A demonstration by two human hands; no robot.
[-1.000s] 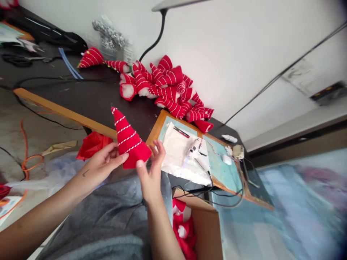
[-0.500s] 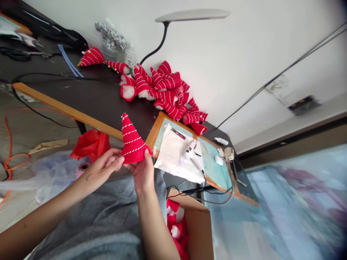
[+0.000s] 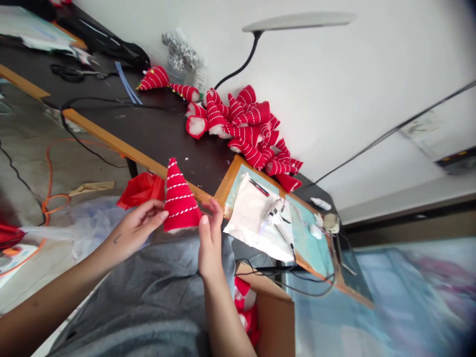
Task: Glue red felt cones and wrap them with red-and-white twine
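Both hands hold a red felt cone (image 3: 180,198) in front of me, its tip pointing up and white stitched stripes winding around it. My left hand (image 3: 139,223) pinches its lower left side with the fingertips. My right hand (image 3: 210,238) stands upright against its lower right edge, with the thumb on the felt. The cone's open base is hidden behind the hands and its own lower rim.
Beyond the hands, a heap of striped red cones with white stuffing (image 3: 241,129) lies on a dark wood-edged table (image 3: 148,134). A glue gun (image 3: 275,218) rests on white paper to the right. Below, a cardboard box (image 3: 275,317) holds red-and-white pieces, and cables trail nearby.
The cone has turned from leaning left to nearly upright. My right hand has risen from beneath its base to its right side. The whole view has shifted as my head moved.
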